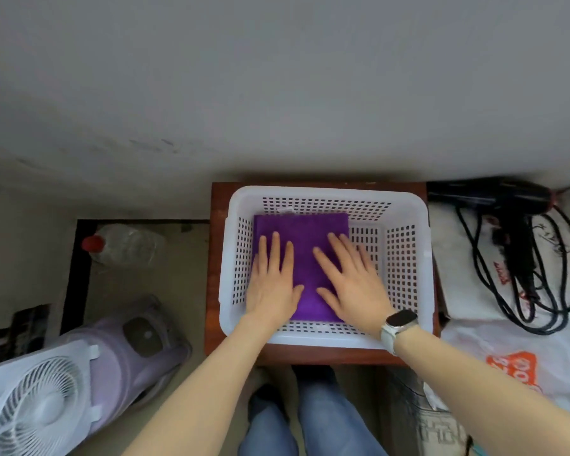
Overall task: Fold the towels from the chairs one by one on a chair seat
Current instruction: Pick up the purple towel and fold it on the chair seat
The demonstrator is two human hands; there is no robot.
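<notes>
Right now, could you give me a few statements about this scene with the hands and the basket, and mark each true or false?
1. The folded purple towel lies inside the white perforated plastic basket. True.
2. Both the left hand and the right hand press flat on the towel. True.
3. The watch is on the left wrist. False: the white-strapped watch is on the right wrist.
4. The black hair dryer lies in the basket. False: it lies outside, to the right.

the white basket (405,205) is open above, its perforated walls closing all four sides, with bare floor right of the purple towel (305,232) inside it; a hair dryer (494,195) and tangled cord (494,284) crowd the basket's right.
</notes>
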